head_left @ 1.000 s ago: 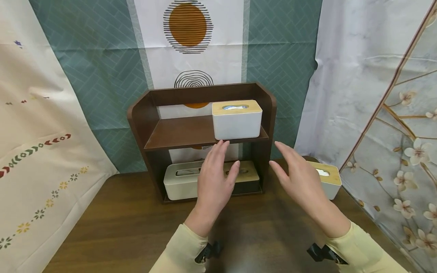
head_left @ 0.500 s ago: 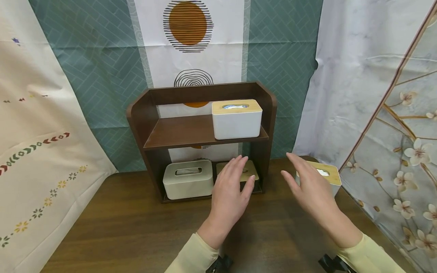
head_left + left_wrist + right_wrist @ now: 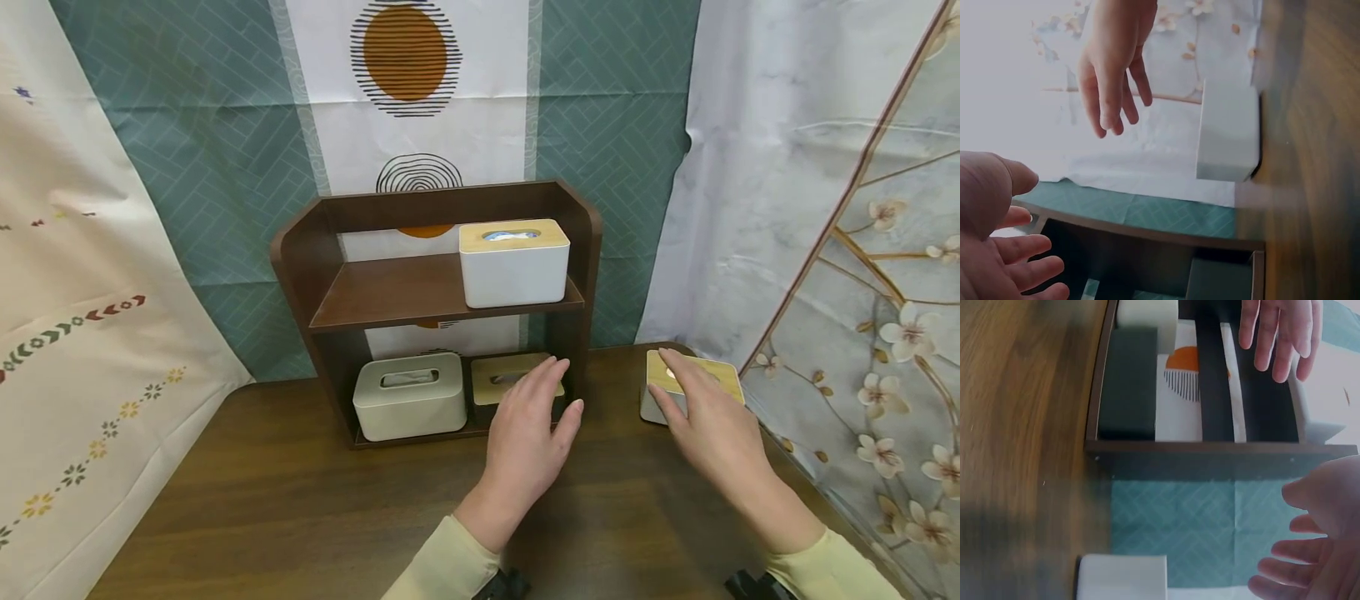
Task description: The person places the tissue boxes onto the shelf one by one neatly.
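My left hand [image 3: 528, 437] hovers in front of the shelf's lower right, fingers extended and holding nothing. To its right, my right hand [image 3: 712, 425] overlaps a white tissue box [image 3: 651, 406] with a wooden lid, which stands on the table. From the left wrist view, that right hand [image 3: 1113, 69] hangs in the air apart from the white box [image 3: 1229, 131], its fingers loose. In the right wrist view, both hands appear above the tabletop, and the box [image 3: 1122, 578] sits at the bottom edge.
A dark brown two-tier shelf [image 3: 397, 287] stands at the table's back. Its upper tier bears another white tissue box [image 3: 514, 275] on the right. Below are a grey-green tissue box [image 3: 411, 404] and a dark one with a wooden lid [image 3: 487, 387]. Fabric hangs behind and at both sides.
Both hands have moved rightward and somewhat lower, the right one now overlapping the right-hand tissue box more. The left hand no longer covers the grey-green box. The boxes stay in place.
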A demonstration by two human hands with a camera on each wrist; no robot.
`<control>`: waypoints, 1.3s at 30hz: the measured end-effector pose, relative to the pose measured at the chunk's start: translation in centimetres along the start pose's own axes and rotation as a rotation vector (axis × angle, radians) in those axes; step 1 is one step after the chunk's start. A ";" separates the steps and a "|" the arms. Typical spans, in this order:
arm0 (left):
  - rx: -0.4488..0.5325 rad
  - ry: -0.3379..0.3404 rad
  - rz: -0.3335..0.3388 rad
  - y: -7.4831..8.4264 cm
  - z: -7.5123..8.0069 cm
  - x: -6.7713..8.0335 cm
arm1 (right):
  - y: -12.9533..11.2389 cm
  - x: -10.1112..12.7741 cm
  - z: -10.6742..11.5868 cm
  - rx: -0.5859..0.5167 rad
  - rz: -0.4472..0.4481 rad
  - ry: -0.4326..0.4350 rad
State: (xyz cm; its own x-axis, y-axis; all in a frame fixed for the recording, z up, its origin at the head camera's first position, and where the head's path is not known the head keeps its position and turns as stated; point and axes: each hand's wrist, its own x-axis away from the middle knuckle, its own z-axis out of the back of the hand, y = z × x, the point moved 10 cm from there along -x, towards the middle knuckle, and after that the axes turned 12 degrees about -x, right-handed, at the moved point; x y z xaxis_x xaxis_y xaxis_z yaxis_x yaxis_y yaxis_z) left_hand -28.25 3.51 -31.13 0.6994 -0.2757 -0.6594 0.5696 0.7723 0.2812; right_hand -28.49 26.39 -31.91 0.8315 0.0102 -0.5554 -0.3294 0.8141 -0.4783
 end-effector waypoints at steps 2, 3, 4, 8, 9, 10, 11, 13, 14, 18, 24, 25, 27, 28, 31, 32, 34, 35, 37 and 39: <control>-0.002 -0.021 -0.005 0.3 -0.6 -0.1 | 0.6 0.0 0.2 -0.002 -0.004 0.000; -0.004 -0.031 -0.007 0.5 -0.8 -0.1 | 1.0 0.1 0.3 -0.005 -0.009 -0.001; -0.006 -0.041 -0.009 0.6 -1.1 -0.2 | 1.3 0.1 0.4 -0.005 -0.012 -0.003; -0.016 -0.068 -0.019 1.1 -2.1 -0.4 | 2.4 0.1 0.6 0.004 -0.030 -0.018; -0.019 -0.074 -0.023 1.3 -2.3 -0.5 | 2.7 0.1 0.7 0.006 -0.031 -0.019; -0.025 -0.078 -0.028 1.4 -2.6 -0.6 | 2.9 0.2 0.8 0.010 -0.030 -0.017; -0.030 -0.082 -0.032 1.5 -2.8 -0.7 | 3.1 0.2 0.9 0.013 -0.027 -0.013; -0.040 -0.094 -0.040 1.7 -3.4 -0.9 | 3.5 0.3 1.1 0.016 -0.018 0.001; -0.042 -0.101 -0.041 1.8 -3.7 -1.0 | 3.7 0.3 1.2 0.018 -0.021 0.003; -0.052 -0.131 -0.046 2.2 -4.9 -1.3 | 4.6 0.4 1.4 0.022 -0.036 0.000; -0.054 -0.183 -0.048 2.8 -6.6 -1.9 | 5.8 0.0 1.6 0.040 -0.076 -0.024; -0.054 -0.195 -0.043 2.9 -6.9 -2.0 | 6.1 -0.1 1.6 0.043 -0.082 -0.027; -0.057 -0.217 -0.033 3.0 -7.6 -2.3 | 6.6 -0.1 1.7 0.054 -0.097 -0.034; -0.058 -0.228 -0.026 3.0 -7.9 -2.4 | 6.9 -0.1 1.7 0.058 -0.104 -0.038; -0.066 -0.255 -0.012 3.1 -9.0 -2.7 | 7.8 0.1 1.8 0.070 -0.131 -0.055; -0.071 -0.263 -0.011 3.2 -9.4 -2.9 | 8.1 0.2 1.8 0.075 -0.140 -0.061; -0.085 -0.279 -0.011 3.4 -10.1 -3.1 | 8.7 0.4 1.8 0.081 -0.156 -0.069; -0.091 -0.287 -0.013 3.5 -10.5 -3.2 | 8.9 0.4 1.9 0.086 -0.162 -0.071; -0.101 -0.307 -0.014 3.7 -11.1 -3.4 | 9.4 0.5 1.9 0.087 -0.171 -0.072; -0.107 -0.332 -0.014 3.9 -11.8 -3.6 | 9.8 0.6 2.0 0.091 -0.179 -0.072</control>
State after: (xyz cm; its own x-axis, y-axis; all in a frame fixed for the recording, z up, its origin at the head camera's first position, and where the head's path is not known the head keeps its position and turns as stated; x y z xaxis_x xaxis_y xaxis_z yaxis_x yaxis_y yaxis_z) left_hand -33.68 14.25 -35.93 0.8045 -0.4438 -0.3948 0.5434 0.8183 0.1874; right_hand -30.36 35.50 -35.57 0.9043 -0.1005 -0.4150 -0.1343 0.8557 -0.4998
